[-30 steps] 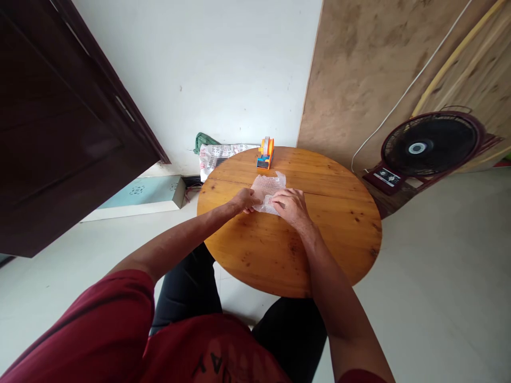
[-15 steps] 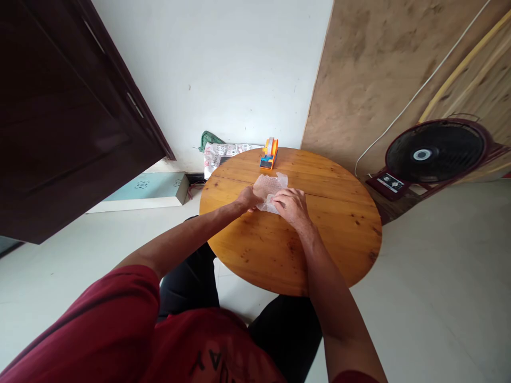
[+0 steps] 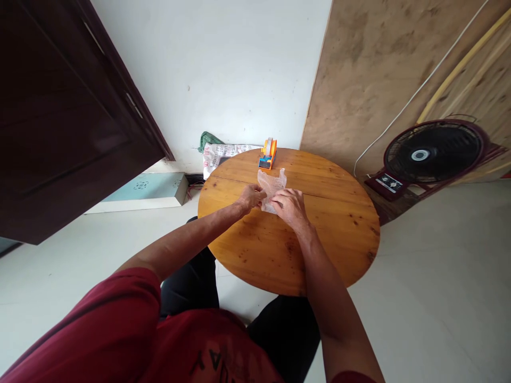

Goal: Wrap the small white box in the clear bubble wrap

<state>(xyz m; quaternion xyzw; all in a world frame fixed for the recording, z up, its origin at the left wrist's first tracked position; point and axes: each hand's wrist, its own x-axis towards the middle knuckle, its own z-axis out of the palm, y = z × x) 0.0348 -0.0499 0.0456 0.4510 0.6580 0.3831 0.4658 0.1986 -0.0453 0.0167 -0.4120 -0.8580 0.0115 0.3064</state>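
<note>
Left hand [image 3: 249, 197] and right hand [image 3: 291, 206] pinch the bubble wrap [image 3: 270, 182] at its opposite sides; uneven tugging could tear it.

Soft, pale light — door [image 3: 67, 122] very dark — edges stretched

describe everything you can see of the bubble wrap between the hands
The crumpled, translucent bubble-wrap sheet looks like thin plastic, its far edge dipping between two corners. It is on or just above the round, brown wooden table, between the left hand and right hand, both touching it. Whether it covers anything is unclear.
</note>
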